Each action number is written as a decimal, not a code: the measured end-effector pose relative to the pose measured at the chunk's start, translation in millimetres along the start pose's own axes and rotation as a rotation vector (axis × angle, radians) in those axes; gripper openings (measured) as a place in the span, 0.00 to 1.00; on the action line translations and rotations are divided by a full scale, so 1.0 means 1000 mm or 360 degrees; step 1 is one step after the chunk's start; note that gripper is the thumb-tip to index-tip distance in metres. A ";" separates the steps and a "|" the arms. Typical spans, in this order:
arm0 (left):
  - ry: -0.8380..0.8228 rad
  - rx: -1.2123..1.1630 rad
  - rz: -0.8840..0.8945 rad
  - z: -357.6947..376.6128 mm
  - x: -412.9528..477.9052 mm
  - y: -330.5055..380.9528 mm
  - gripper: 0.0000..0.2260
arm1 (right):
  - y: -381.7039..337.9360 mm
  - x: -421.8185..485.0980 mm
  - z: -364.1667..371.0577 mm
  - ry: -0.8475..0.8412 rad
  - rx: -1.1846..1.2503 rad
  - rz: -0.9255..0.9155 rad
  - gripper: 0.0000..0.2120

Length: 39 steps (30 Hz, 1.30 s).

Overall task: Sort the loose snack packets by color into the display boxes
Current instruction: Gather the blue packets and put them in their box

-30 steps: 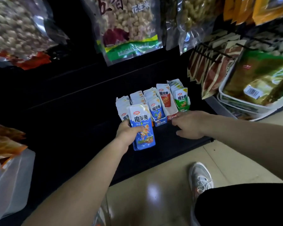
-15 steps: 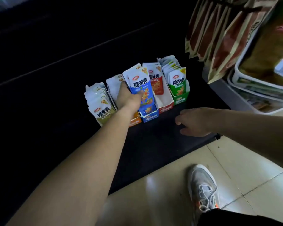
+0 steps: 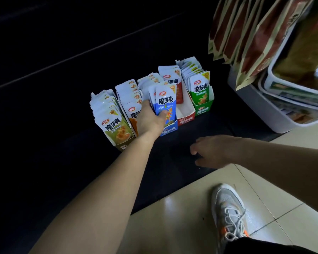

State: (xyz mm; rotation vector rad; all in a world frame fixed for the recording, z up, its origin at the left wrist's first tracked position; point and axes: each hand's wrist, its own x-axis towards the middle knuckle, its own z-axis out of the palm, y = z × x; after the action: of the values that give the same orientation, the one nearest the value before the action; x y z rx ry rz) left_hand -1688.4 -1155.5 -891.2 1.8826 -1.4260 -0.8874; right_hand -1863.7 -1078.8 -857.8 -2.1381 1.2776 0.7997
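Fingers [image 3: 146, 107] of my left hand [image 3: 149, 120] pinch a blue packet [image 3: 165, 103] at the blue box [image 3: 168, 131]. My right hand [image 3: 213, 151] hangs open. Next I should let go.

The red display box [image 3: 186, 120] looks like printed card, matt white on its bare inside, and the blue packet [image 3: 166, 104] just left of it is glossy plastic film. In front of the box the shelf [image 3: 173, 162] is matt black. Nearer than that, the floor tiles [image 3: 182, 217] are smooth and shiny.
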 end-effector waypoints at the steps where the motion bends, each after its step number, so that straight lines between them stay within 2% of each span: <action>1: 0.0025 -0.0028 0.0002 -0.001 0.002 0.000 0.16 | 0.000 0.001 -0.001 -0.0003 0.0002 0.0008 0.21; 6: 0.0084 -0.0418 -0.0091 0.001 0.007 -0.004 0.16 | -0.001 0.007 -0.006 0.0028 0.0034 0.0022 0.20; 11: 0.0139 -0.0469 -0.0094 0.014 0.003 -0.007 0.15 | -0.013 0.016 -0.005 -0.0028 0.0045 0.0007 0.20; 17: 0.0119 -0.0034 0.0022 0.012 -0.003 -0.006 0.18 | -0.027 0.028 -0.002 -0.0072 0.0048 -0.0041 0.21; 21: 0.0012 0.0475 0.0246 -0.007 0.006 -0.009 0.29 | -0.031 0.032 0.000 -0.0063 0.0063 -0.0044 0.21; 24: -0.0167 0.0495 0.0252 -0.017 0.015 -0.006 0.36 | -0.031 0.033 0.001 -0.0064 0.0064 -0.0033 0.20; 26: -0.0252 0.0491 0.0257 -0.023 0.021 0.000 0.34 | -0.030 0.034 0.000 -0.0065 0.0081 -0.0037 0.21; 30: -0.0253 0.0392 0.0305 -0.032 0.029 0.016 0.30 | -0.032 0.036 -0.003 -0.0082 0.0085 -0.0039 0.21; 34: -0.0382 0.0521 0.0455 -0.035 0.037 0.018 0.27 | -0.031 0.039 -0.007 -0.0069 0.0081 -0.0043 0.20; 36: -0.0319 0.0583 0.0499 -0.034 0.037 0.013 0.24 | -0.030 0.041 -0.008 -0.0049 0.0086 -0.0039 0.21; 39: -0.0071 0.0470 0.0481 -0.032 0.032 0.005 0.23 | -0.027 0.043 -0.007 -0.0047 0.0091 -0.0023 0.21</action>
State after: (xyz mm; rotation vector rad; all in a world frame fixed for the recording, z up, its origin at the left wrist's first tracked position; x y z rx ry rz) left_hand -1659.1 -1185.1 -872.6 1.7898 -1.8934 -0.6011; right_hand -1821.9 -1097.6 -879.8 -2.0805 1.2539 0.7767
